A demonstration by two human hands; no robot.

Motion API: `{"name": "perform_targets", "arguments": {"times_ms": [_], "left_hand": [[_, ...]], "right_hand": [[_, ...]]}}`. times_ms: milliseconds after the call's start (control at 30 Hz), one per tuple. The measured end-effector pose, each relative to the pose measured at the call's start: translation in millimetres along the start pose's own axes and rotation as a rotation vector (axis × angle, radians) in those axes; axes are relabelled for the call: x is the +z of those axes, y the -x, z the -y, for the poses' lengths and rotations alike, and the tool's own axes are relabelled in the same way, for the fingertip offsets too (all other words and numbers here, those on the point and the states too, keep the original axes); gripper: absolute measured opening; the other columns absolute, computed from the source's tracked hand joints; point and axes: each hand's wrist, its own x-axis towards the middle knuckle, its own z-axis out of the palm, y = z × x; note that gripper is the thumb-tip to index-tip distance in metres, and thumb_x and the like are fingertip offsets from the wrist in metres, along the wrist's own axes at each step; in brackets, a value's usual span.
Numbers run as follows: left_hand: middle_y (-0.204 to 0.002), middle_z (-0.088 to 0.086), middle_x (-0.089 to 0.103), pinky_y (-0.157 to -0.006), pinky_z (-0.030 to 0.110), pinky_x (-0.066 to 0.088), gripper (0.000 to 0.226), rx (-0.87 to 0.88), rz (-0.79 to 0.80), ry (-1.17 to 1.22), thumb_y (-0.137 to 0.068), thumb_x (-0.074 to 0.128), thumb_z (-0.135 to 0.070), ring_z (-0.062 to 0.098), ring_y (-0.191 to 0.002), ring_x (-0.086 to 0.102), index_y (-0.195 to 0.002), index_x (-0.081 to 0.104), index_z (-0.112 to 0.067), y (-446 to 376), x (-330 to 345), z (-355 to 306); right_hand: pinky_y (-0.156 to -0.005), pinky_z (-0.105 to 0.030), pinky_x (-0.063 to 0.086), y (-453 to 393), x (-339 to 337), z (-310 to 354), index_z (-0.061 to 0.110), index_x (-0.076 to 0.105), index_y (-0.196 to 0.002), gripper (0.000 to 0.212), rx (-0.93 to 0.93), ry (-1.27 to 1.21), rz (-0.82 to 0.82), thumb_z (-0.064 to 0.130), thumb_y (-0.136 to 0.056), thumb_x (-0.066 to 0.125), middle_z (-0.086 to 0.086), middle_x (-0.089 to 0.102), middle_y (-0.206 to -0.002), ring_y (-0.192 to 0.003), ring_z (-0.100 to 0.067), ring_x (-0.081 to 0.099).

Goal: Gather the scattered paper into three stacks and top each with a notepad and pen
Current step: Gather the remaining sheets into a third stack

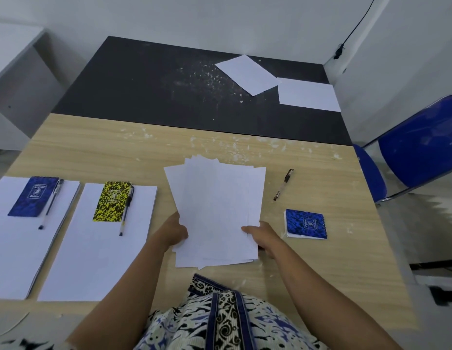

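1. On the wooden table (93, 152), far left: a squared paper stack (15, 248) topped by a blue notepad (33, 197) with a pen (51, 203) just beside its right edge.
2. Next to it: a second paper stack (93, 261) carrying a yellow-and-black notepad (112, 202) and its own pen (126, 210), likewise along the right edge.
3. Right of centre: a loose pen (283, 184) lying at a slant on bare wood, and nearer the front a small blue spiral notepad (306, 224), apart from each other.
4. On the black table (144, 84) beyond: two single sheets (246, 74) and (308, 94), corners almost meeting near the far right.
5. Off the right edge: a blue folding chair (421, 140).
6. In the middle: an uneven sheaf of papers (214, 210), fanned at the top.
7. Left hand (173, 232) gripping the sheaf's left edge, fingers hidden beneath.
8. Right hand (261, 236) holding the right edge, thumb on top, fingers under.
9. Both forearms reaching forward over a patterned garment (219, 322).
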Motion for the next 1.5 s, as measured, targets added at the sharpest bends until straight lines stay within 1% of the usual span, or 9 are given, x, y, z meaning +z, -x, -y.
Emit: {"name": "perform_targets", "arguments": {"times_ms": [167, 367, 633, 833, 967, 1067, 1233, 1367, 1500], "left_hand": [[-0.133, 0.011, 0.052, -0.094, 0.036, 0.043, 0.061, 0.0, -0.019, -0.003, -0.082, 0.062, 0.001, 0.03, -0.118, 0.051, -0.139, 0.04, -0.004, -1, 9, -2], [-0.114, 0.016, 0.057, -0.083, 0.032, 0.04, 0.031, 0.058, -0.234, 0.03, -0.085, 0.058, 0.004, 0.032, -0.104, 0.054, -0.115, 0.049, 0.001, -1, 15, -9], [-0.132, 0.012, 0.053, -0.098, 0.041, 0.043, 0.05, 0.032, -0.23, 0.174, -0.091, 0.061, -0.017, 0.033, -0.119, 0.052, -0.134, 0.039, -0.004, -3, 14, -7], [-0.116, 0.01, 0.06, -0.082, 0.033, 0.043, 0.038, 0.123, -0.199, 0.242, -0.087, 0.053, 0.006, 0.024, -0.097, 0.055, -0.124, 0.051, -0.004, 5, 10, -18], [-0.105, 0.004, 0.062, -0.069, 0.024, 0.045, 0.042, 0.254, -0.247, 0.319, -0.081, 0.054, 0.013, 0.026, -0.096, 0.06, -0.121, 0.054, -0.003, 9, 0, -33], [-0.09, -0.006, 0.06, -0.061, 0.019, 0.042, 0.04, 0.332, -0.325, 0.379, -0.079, 0.058, 0.014, 0.015, -0.084, 0.058, -0.113, 0.054, -0.007, 14, -10, -47], [-0.113, -0.006, 0.063, -0.082, 0.029, 0.05, 0.055, 0.442, -0.351, 0.545, -0.074, 0.073, -0.008, 0.01, -0.1, 0.062, -0.123, 0.049, -0.019, 12, -19, -52], [-0.105, -0.011, 0.067, -0.088, 0.039, 0.052, 0.032, 0.463, -0.337, 0.505, -0.085, 0.064, -0.008, 0.017, -0.101, 0.064, -0.114, 0.059, -0.02, 16, -13, -56], [-0.105, -0.009, 0.069, -0.087, 0.038, 0.052, 0.037, 0.492, -0.339, 0.541, -0.074, 0.064, -0.019, 0.02, -0.102, 0.065, -0.111, 0.061, -0.02, 21, -15, -60]], "right_hand": [[-0.093, -0.036, 0.049, -3, 3, -1, 0.008, 0.055, -0.128, 0.037, -0.063, -0.059, -0.106, 0.007, -0.091, 0.06, -0.009, 0.062, -0.123, -0.101, -0.023, 0.058], [-0.087, -0.033, 0.05, -1, -7, 4, 0.006, 0.061, -0.119, 0.034, -0.044, -0.06, -0.061, 0.001, -0.085, 0.065, -0.01, 0.066, -0.117, -0.099, -0.026, 0.063], [-0.094, -0.033, 0.048, 1, 0, 12, 0.007, 0.056, -0.128, 0.034, -0.062, 0.022, -0.057, 0.014, -0.095, 0.054, -0.008, 0.061, -0.124, -0.106, -0.024, 0.059], [-0.087, -0.03, 0.048, 11, -3, 27, 0.005, 0.059, -0.125, 0.032, -0.152, -0.045, -0.057, 0.004, -0.093, 0.056, -0.003, 0.063, -0.112, -0.099, -0.021, 0.06], [-0.084, -0.029, 0.047, 21, -8, 48, 0.006, 0.062, -0.12, 0.028, -0.299, -0.053, -0.117, 0.003, -0.092, 0.057, -0.003, 0.064, -0.109, -0.098, -0.02, 0.061], [-0.08, -0.026, 0.05, 29, -15, 58, 0.01, 0.064, -0.114, 0.025, -0.404, -0.12, -0.129, 0.003, -0.091, 0.059, 0.0, 0.067, -0.103, -0.093, -0.017, 0.064], [-0.074, -0.02, 0.054, 38, -22, 62, 0.014, 0.063, -0.108, 0.023, -0.49, -0.176, -0.145, 0.005, -0.087, 0.065, 0.008, 0.068, -0.098, -0.088, -0.007, 0.066], [-0.075, -0.024, 0.051, 41, -16, 64, 0.016, 0.063, -0.102, 0.014, -0.51, -0.168, -0.19, 0.007, -0.09, 0.062, 0.006, 0.067, -0.094, -0.087, -0.014, 0.064], [-0.082, -0.031, 0.052, 46, -17, 69, 0.015, 0.065, -0.104, 0.016, -0.545, -0.181, -0.212, 0.007, -0.09, 0.063, 0.008, 0.068, -0.094, -0.087, -0.011, 0.065]]}}
